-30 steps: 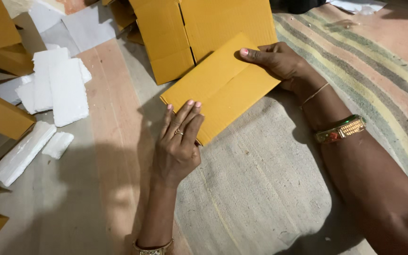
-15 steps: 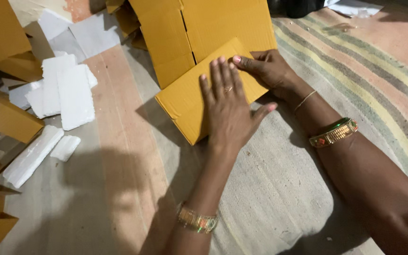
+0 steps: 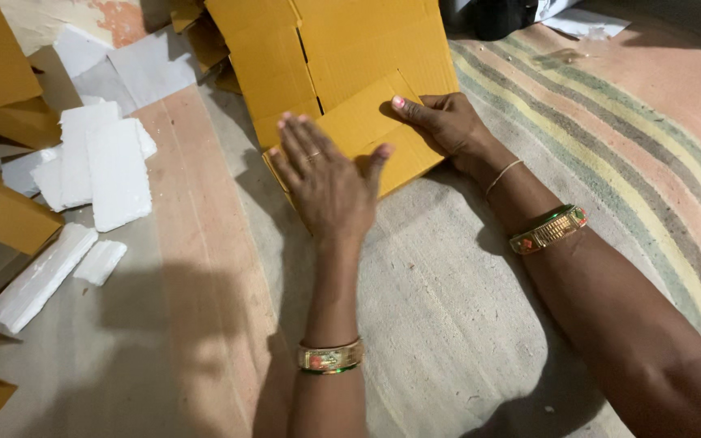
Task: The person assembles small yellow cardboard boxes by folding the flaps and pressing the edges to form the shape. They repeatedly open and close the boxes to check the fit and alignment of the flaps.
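Striped floor mat noted: my left hand has slid onto the folded yellow carton, fingers spread flat, while my right hand pins its edge.

1. Left hand flat, palm down, fingers together and pointing away, thumb spread to the right; ring on one finger.
2. Left forearm runs straight up from the bottom edge; bangle at the wrist.
3. Right hand palm down, fingers pointing left, thumb tucked under.
4. Right arm enters from lower right, slightly bent; thin bracelet plus wide bangle.
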